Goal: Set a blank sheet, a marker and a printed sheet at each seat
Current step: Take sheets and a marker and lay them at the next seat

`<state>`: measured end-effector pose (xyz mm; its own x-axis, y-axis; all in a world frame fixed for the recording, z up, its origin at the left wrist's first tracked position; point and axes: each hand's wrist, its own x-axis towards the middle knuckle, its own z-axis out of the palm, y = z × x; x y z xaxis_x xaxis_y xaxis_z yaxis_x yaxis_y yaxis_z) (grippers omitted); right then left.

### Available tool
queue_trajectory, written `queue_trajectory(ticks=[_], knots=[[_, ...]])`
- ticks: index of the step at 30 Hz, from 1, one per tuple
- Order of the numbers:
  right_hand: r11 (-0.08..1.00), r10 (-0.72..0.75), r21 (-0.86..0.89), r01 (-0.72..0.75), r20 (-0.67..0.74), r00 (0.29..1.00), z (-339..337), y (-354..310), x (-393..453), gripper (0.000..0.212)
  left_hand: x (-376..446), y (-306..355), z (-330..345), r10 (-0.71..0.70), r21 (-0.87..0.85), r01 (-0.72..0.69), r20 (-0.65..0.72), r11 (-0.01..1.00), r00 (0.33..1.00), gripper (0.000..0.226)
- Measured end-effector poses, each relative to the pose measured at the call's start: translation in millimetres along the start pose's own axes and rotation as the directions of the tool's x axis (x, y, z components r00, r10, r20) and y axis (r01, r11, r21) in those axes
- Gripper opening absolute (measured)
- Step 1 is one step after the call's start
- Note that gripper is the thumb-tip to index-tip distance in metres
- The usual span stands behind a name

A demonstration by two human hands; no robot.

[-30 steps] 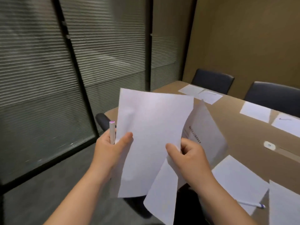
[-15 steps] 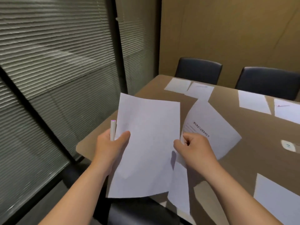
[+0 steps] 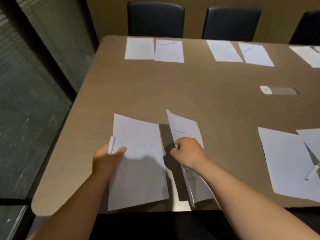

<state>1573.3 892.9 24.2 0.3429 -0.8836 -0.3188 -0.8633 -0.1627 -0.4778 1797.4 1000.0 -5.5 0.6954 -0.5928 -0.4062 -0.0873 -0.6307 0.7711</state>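
**Two sheets and a marker held over the near-left seat**

The blank sheet (image 3: 138, 153) hung over the near-left part of the table (image 3: 199, 94), its near edge reaching about to the table's near edge. The left hand (image 3: 107, 158) gripped it at its left edge, thumb curled on top, and held a white marker (image 3: 111, 144) upright against that same edge. Just to the right, across a narrow gap of bare table, the printed sheet (image 3: 186, 129) stood tilted and curved, a line of dark print near its far end. The right hand (image 3: 187, 151) pinched it at its left edge with the fingers curled tight; whether its near corner touched the table could not be told.

Between the two held sheets and the far row lay a wide stretch of bare tabletop. On the near right, well apart from the right hand, a laid sheet (image 3: 284, 161) rested flat with a second sheet overlapping its right side and a pen (image 3: 311, 173) lying on them. Along the far edge sat two pairs of sheets (image 3: 154, 49), each right-hand sheet bearing a marker, before dark chairs (image 3: 155, 19). A small white device (image 3: 265, 90) lay at mid-table right. The rounded table corner (image 3: 41, 205) jutted near-left toward the blinds (image 3: 22, 84).
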Motion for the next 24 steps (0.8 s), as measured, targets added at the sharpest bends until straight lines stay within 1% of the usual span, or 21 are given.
queue_trajectory(ticks=[1,5,8,9,10,11,12,13,14,16,18,20,22,24], knots=[[0.999,0.039,-0.014,-0.038,0.024,0.999,11,-1,4,0.03,8,-4,0,-0.001,0.058,0.0,0.006,0.998,1.0,0.029],[0.994,0.11,-0.019,-0.109,0.089,0.99,52,-3,17,0.032,32,-19,-3,0.02,0.098,-0.023,0.03,0.995,0.999,0.03],[0.986,0.11,0.114,-0.121,0.099,0.989,76,1,23,0.045,51,-34,-3,0.017,0.102,-0.018,0.016,0.995,1.0,0.03],[0.989,0.095,0.105,-0.105,0.09,0.991,82,6,24,0.042,59,-38,-3,0.01,0.104,-0.012,0.016,0.995,1.0,0.026],[0.996,0.075,0.035,-0.078,0.081,0.994,86,11,22,0.036,66,-42,-2,0.004,0.098,-0.006,0.016,0.995,1.0,0.021],[0.996,0.051,-0.07,-0.046,0.082,0.995,88,19,20,0.035,70,-46,-2,-0.003,0.1,0.001,0.016,0.995,1.0,0.019],[0.983,0.026,-0.186,-0.008,0.094,0.995,91,28,19,0.044,75,-50,-2,-0.01,0.115,0.008,0.011,0.993,1.0,0.02],[0.964,0.005,-0.266,0.026,0.115,0.993,92,36,16,0.056,78,-53,-2,-0.013,0.142,0.012,0.008,0.99,1.0,0.025],[0.946,0.0,-0.322,0.045,0.138,0.99,93,43,13,0.064,81,-56,-1,-0.015,0.181,0.015,0.003,0.983,1.0,0.032],[0.923,-0.031,-0.373,0.09,0.161,0.986,95,51,11,0.071,83,-59,-2,-0.011,0.286,0.016,-0.018,0.958,1.0,0.044],[0.913,-0.059,-0.39,0.12,0.163,0.985,97,54,9,0.072,82,-63,-4,0.016,0.437,0.014,-0.065,0.899,0.998,0.055],[0.911,-0.077,-0.39,0.135,0.163,0.984,98,56,7,0.072,77,-61,-5,0.063,0.554,0.029,-0.148,0.832,0.987,0.061],[0.912,-0.085,-0.386,0.14,0.157,0.984,98,57,4,0.072,70,-60,0,0.187,0.61,-0.056,-0.153,0.79,0.97,0.057],[0.91,-0.084,-0.388,0.143,0.165,0.983,98,58,3,0.073,61,-66,16,0.294,0.626,-0.187,-0.071,0.757,0.953,0.047]])
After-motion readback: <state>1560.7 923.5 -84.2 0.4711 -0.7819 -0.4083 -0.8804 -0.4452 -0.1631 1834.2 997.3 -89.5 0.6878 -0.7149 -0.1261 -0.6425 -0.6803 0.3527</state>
